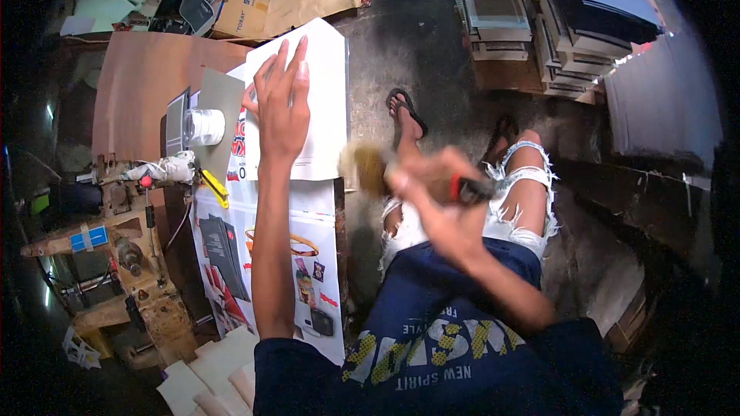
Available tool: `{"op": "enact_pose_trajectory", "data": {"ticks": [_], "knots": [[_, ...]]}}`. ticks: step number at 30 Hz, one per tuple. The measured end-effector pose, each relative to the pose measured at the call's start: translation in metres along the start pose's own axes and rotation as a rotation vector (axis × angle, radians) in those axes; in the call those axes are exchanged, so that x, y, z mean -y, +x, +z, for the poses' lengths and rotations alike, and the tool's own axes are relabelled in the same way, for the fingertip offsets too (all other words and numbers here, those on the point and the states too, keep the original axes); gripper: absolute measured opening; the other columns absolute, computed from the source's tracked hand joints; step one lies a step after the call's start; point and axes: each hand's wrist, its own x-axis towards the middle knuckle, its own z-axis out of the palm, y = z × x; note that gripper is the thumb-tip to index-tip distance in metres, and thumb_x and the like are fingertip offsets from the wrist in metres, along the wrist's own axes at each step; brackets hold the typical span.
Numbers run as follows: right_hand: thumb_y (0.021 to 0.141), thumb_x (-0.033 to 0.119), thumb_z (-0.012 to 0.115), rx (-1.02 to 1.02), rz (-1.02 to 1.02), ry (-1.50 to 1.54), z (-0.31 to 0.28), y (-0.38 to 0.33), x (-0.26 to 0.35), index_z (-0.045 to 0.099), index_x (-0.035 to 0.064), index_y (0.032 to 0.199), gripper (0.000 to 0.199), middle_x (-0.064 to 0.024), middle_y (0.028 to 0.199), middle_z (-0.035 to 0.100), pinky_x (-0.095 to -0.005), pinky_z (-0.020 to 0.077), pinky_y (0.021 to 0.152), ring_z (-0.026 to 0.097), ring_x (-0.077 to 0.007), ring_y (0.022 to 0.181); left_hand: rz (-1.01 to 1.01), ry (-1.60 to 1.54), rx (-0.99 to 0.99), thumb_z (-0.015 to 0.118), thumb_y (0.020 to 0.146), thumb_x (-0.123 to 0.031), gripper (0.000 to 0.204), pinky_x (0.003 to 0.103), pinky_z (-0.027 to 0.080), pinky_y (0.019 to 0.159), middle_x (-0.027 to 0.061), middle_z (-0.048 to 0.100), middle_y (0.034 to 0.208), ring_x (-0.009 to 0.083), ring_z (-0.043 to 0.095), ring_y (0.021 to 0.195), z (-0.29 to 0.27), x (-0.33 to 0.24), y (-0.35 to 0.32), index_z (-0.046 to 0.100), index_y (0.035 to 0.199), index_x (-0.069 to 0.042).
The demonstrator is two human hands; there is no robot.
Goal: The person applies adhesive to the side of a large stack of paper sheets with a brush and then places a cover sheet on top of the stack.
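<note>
My left hand (284,104) lies on a white paper block (327,108) at the table's right edge, its fingers spread toward the far end. In my right hand (443,200), smeared by motion, is a brush (368,169). Its pale brown bristles point left, near the block's lower right corner, and its red and black handle end shows on the right. Left of the block, a grey board (220,88) lies partly under it. A white-wrapped round container (204,127) stands by that board. Below it lies a yellow utility knife (216,189).
Printed poster sheets (266,223) cover the near tabletop. At the left stands a worn wooden and metal device (135,262). A cardboard box (243,0) sits at the back. Stacked books or boards (497,11) stand far right. Folded papers (208,377) lie near my left elbow.
</note>
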Motion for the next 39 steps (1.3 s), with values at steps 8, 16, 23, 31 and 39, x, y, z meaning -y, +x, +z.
{"op": "enact_pose_trajectory", "data": {"ticks": [8,16,23,31,39], "knots": [[0.087,0.017,0.077,-0.121,-0.177,-0.031,0.030,0.065,-0.043,0.068,0.0011,0.091,0.019,-0.0065,0.083,0.071,-0.0258,0.0511,0.070,0.064,-0.0117,0.076,-0.014,-0.209,-0.080,0.063,0.095,-0.028,0.034,0.046,0.027,0.110,0.0088,0.059,0.139,0.0260,0.050,0.121,-0.008,-0.007,0.010,0.068,0.129,-0.023],[0.083,0.001,0.074,-0.002,-0.334,-0.220,0.007,0.024,0.024,0.068,-0.0010,0.093,0.011,-0.0103,0.076,0.071,-0.0245,0.0491,0.059,0.067,-0.0112,0.067,-0.013,-0.385,-0.156,0.075,0.086,-0.016,0.030,0.039,0.042,0.105,0.0148,0.068,0.121,0.0270,0.061,0.116,-0.014,0.006,0.004,0.074,0.114,-0.007],[0.077,-0.004,0.071,0.116,-0.523,-0.301,0.037,0.043,0.007,0.067,0.0013,0.101,0.025,-0.0119,0.091,0.071,-0.0296,0.0534,0.069,0.069,-0.0201,0.077,0.004,-0.446,-0.201,0.077,0.081,-0.012,0.027,0.039,0.043,0.101,0.0143,0.067,0.117,0.0286,0.060,0.115,-0.010,0.000,0.010,0.073,0.108,-0.006],[0.082,-0.001,0.076,0.329,-0.416,-0.390,0.010,-0.023,0.037,0.069,-0.0026,0.096,0.016,-0.0149,0.090,0.073,-0.0299,0.0572,0.071,0.073,-0.0186,0.084,-0.082,-0.524,-0.209,0.078,0.081,-0.014,0.028,0.036,0.048,0.091,0.0120,0.066,0.109,0.0243,0.061,0.100,-0.014,-0.002,0.005,0.073,0.108,-0.008],[0.085,0.010,0.079,0.242,-0.434,-0.519,0.031,0.034,0.151,0.065,0.0001,0.108,0.028,-0.0040,0.093,0.069,-0.0253,0.0527,0.077,0.066,-0.0112,0.084,-0.201,-1.378,0.124,0.066,0.096,-0.021,0.048,0.029,0.042,0.104,0.0127,0.062,0.130,0.0161,0.057,0.121,-0.057,0.078,-0.010,0.054,0.140,-0.004]]}}
